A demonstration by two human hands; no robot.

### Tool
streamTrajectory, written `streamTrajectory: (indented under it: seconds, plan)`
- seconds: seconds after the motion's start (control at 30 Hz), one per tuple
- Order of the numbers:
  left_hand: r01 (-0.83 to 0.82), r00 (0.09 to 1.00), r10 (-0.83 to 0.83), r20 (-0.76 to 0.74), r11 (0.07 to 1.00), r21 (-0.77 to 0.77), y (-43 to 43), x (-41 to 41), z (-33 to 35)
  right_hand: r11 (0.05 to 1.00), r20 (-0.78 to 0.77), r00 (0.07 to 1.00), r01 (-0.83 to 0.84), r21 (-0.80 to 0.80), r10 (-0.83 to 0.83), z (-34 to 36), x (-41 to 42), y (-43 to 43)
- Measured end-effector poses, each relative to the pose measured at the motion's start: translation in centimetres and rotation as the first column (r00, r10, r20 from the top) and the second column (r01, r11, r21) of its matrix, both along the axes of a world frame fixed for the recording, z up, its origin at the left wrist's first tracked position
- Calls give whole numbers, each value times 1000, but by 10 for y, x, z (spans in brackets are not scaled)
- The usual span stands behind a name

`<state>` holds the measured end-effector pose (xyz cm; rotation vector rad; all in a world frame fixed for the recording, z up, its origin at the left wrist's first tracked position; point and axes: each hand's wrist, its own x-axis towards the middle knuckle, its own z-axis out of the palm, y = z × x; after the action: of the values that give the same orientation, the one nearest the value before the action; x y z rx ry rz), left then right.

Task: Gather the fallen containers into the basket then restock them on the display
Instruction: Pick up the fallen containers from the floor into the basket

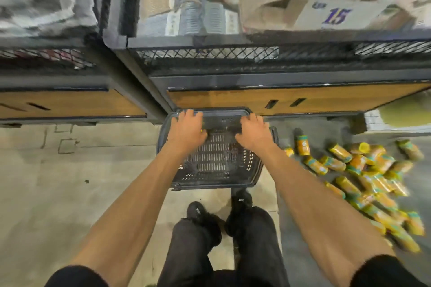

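A dark plastic basket (pixel 211 184) stands on the floor right in front of my feet, against the base of the display (pixel 233 99). Nothing lies inside it. My left hand (pixel 187 129) and my right hand (pixel 253 131) both reach over its far end, fingers curled round the rim and handle bar there. Several yellow containers (pixel 363 170) with teal labels and yellow caps lie scattered on the floor to the right of the basket. One of them (pixel 302 144) stands upright closest to the basket.
The display has a wood-coloured base panel and a black mesh front (pixel 210 55), with stacked boxes and packs above and a price sign (pixel 335 16). A second shelf unit (pixel 58 102) is at the left. Bare concrete floor (pixel 70 193) lies to my left.
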<state>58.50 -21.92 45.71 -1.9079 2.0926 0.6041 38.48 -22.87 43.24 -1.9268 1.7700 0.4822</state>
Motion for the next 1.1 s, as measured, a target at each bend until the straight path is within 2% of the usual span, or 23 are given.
streamTrajectory:
  seconds: [0.2, 0.33, 0.5, 0.73, 0.93, 1.1]
  plan:
    - [140, 989, -138, 47, 989, -45, -5, -66, 79, 995, 27, 995, 94, -38, -93, 79, -77, 8]
    - [231, 973, -229, 43, 971, -60, -1, -118, 96, 976, 34, 979, 205, -73, -203, 98, -132, 36]
    - [421, 907, -419, 44, 905, -53, 9, -181, 102, 923, 10, 923, 386, 13, -386, 111, -188, 88]
    - [638, 770, -638, 28, 769, -39, 33, -255, 116, 778, 12, 778, 628, 25, -628, 124, -244, 174]
    - [774, 633, -774, 17, 632, -24, 58, -320, 125, 585, 8, 586, 809, 59, -810, 131, -293, 241]
    - [869, 495, -868, 39, 494, -33, 90, -385, 128, 456, 39, 454, 889, 49, -890, 136, -335, 294]
